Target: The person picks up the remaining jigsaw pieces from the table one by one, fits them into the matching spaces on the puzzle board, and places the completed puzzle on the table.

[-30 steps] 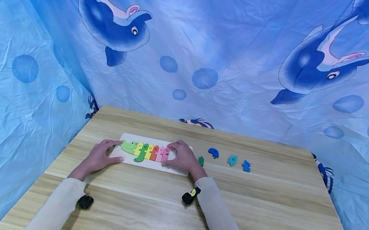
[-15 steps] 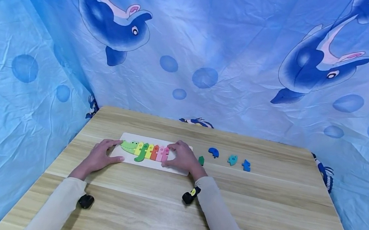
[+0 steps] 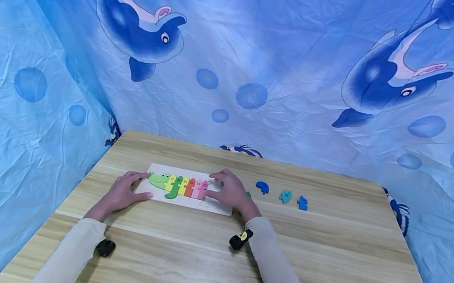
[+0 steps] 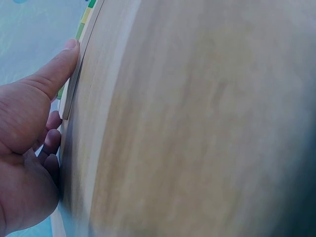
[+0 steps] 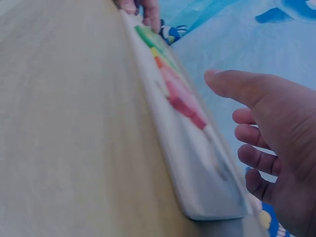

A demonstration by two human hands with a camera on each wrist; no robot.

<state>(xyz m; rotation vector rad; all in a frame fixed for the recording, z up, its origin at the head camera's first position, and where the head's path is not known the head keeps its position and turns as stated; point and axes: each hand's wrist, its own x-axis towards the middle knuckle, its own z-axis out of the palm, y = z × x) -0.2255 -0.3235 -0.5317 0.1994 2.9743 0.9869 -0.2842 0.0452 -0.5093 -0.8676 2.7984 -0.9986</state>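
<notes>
Right-hand fingers (image 5: 259, 158) have eased off the flat, pointed pink piece (image 3: 202, 190).

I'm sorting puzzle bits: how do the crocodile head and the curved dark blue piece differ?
The crocodile head is light green; the curved piece is dark blue. The head has eyes; the curved piece shows none. The head lies on the white board; the curved piece lies on the table. Both are brightly coloured.

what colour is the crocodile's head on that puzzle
The crocodile's head is light green, seen best in the head view.
</notes>
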